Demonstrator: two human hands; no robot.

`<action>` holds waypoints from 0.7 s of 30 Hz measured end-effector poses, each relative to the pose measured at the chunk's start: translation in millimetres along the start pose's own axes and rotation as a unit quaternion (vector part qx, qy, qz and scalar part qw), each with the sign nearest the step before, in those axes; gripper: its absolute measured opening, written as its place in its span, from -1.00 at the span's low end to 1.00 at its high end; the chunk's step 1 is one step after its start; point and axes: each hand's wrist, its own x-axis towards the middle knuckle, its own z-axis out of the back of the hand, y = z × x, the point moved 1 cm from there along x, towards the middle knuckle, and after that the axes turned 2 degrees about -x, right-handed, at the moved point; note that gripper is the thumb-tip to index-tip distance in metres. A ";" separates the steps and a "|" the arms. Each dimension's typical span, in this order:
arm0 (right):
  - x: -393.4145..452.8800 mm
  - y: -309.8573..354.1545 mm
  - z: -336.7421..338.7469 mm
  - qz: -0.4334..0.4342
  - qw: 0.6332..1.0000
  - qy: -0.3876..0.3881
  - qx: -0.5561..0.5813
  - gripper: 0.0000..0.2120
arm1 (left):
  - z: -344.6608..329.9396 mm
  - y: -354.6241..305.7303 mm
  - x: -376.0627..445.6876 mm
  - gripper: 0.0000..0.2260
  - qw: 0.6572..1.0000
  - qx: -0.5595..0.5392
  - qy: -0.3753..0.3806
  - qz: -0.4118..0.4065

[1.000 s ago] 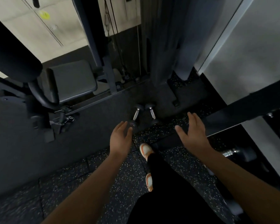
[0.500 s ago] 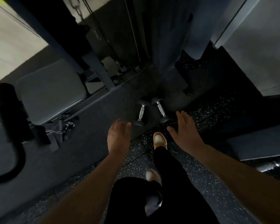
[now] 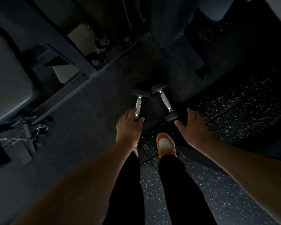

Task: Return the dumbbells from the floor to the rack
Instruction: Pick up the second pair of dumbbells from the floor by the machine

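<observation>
Two small dumbbells with chrome handles and black heads lie side by side on the dark floor mat. My left hand [image 3: 128,125] hovers over the near end of the left dumbbell [image 3: 139,104], fingers spread, covering its near head. My right hand [image 3: 193,127] is open just right of the near head of the right dumbbell [image 3: 165,102], not touching it that I can see. No rack is in view.
A weight machine frame [image 3: 68,46] with a padded seat [image 3: 5,75] stands at the left, with a chain and handle [image 3: 28,130] on the floor. My feet in orange shoes [image 3: 166,143] stand on speckled rubber flooring [image 3: 234,103].
The view has dropped lower and closer to the floor. Both hands have moved forward to the dumbbells, the left one now over the left dumbbell's near end.
</observation>
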 end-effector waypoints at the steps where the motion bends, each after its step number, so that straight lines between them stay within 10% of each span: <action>1: 16.0 -8.3 -17.0 -0.010 1.000 0.001 0.002 -0.26 | -17.9 13.7 14.7 -0.58 1.000 0.003 0.010 0.000; 21: 284.2 -46.6 -178.9 -0.053 0.997 0.038 0.052 -0.41 | -206.2 155.0 190.4 -0.45 0.992 -0.114 0.047 0.036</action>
